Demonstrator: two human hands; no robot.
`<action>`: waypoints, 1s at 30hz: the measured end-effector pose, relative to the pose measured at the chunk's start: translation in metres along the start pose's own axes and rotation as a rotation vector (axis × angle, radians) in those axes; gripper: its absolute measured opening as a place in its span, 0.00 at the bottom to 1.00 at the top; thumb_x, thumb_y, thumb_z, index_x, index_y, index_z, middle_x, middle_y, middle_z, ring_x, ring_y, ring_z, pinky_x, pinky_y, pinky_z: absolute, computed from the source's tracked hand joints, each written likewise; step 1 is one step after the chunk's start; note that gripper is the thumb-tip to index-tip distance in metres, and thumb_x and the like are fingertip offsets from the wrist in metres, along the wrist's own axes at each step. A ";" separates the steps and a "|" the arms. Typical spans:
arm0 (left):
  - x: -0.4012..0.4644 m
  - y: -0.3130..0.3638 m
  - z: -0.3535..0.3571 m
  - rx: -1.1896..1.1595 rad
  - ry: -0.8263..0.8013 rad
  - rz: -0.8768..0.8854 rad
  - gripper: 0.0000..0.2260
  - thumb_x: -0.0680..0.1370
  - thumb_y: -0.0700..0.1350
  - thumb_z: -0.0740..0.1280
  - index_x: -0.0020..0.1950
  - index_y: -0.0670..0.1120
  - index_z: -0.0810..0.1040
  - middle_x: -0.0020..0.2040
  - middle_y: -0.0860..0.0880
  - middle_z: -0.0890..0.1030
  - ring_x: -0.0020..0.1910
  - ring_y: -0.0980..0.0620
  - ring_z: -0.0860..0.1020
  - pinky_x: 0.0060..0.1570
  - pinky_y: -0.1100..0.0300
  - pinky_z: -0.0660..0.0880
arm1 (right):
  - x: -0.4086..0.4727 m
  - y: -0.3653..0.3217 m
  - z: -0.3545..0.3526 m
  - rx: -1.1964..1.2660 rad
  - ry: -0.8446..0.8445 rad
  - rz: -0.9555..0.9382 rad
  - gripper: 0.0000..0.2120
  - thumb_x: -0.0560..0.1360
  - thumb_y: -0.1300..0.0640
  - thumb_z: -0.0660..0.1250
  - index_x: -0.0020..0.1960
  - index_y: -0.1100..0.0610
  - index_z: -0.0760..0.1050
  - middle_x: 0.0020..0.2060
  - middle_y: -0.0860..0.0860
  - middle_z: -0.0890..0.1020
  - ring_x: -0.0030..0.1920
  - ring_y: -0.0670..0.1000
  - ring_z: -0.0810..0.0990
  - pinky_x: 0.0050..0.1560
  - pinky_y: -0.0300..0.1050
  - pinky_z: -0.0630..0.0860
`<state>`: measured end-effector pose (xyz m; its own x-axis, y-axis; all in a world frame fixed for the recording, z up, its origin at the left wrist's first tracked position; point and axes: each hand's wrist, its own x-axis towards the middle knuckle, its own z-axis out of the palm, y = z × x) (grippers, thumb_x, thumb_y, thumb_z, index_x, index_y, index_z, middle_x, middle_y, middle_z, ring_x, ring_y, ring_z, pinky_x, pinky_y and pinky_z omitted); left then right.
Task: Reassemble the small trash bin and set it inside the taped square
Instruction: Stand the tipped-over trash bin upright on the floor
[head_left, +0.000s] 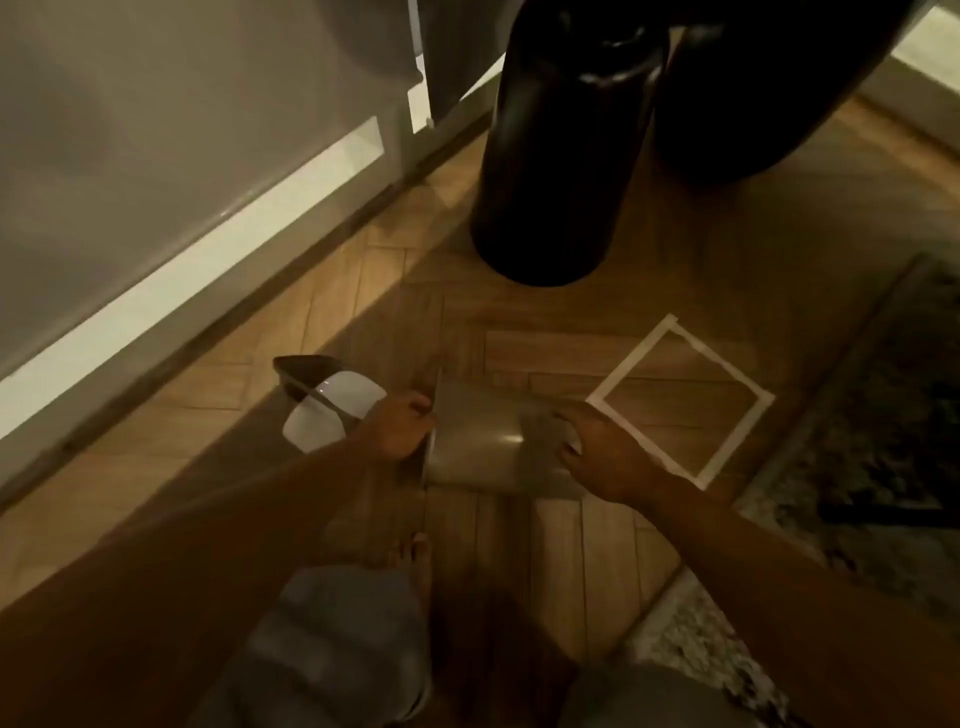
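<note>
The small grey bin body (475, 441) lies on its side on the wooden floor, its open end pointing left. My left hand (400, 428) grips the rim at that open end. My right hand (605, 452) is closed over the bin's other end. A white and dark lid piece (332, 408) lies on the floor just left of my left hand. The square of white tape (680, 402) is on the floor right of the bin, with nothing inside it.
Two tall dark cylinders (561, 156) stand behind the bin. A grey cabinet with a white plinth (171, 291) runs along the left. A patterned rug (872, 441) borders the tape on the right. My bare foot (413, 561) and knees are below.
</note>
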<state>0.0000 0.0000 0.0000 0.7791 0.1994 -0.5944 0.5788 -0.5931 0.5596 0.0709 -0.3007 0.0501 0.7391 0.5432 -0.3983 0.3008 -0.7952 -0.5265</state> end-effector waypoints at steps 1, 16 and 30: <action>0.005 -0.002 0.005 -0.031 0.029 -0.007 0.16 0.83 0.49 0.65 0.68 0.43 0.76 0.61 0.43 0.81 0.56 0.46 0.80 0.58 0.55 0.74 | 0.008 0.005 0.007 -0.024 -0.010 -0.010 0.24 0.81 0.56 0.68 0.77 0.55 0.72 0.73 0.56 0.75 0.70 0.57 0.76 0.69 0.50 0.73; 0.033 -0.021 0.074 -0.152 0.325 -0.006 0.16 0.86 0.53 0.51 0.51 0.47 0.74 0.39 0.53 0.77 0.41 0.54 0.79 0.42 0.55 0.71 | 0.050 0.036 0.112 -0.225 0.208 -0.010 0.40 0.78 0.29 0.59 0.79 0.56 0.68 0.78 0.59 0.68 0.80 0.62 0.62 0.80 0.62 0.53; 0.046 -0.023 0.074 -0.314 0.289 -0.066 0.13 0.85 0.55 0.54 0.55 0.52 0.75 0.45 0.59 0.73 0.42 0.63 0.71 0.44 0.64 0.64 | 0.051 0.032 0.111 -0.231 0.165 0.000 0.39 0.79 0.32 0.62 0.81 0.57 0.65 0.80 0.59 0.66 0.82 0.63 0.59 0.81 0.65 0.52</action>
<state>0.0044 -0.0348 -0.0830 0.7476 0.4655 -0.4737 0.6400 -0.3142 0.7012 0.0512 -0.2690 -0.0701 0.8217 0.5070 -0.2602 0.4162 -0.8459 -0.3336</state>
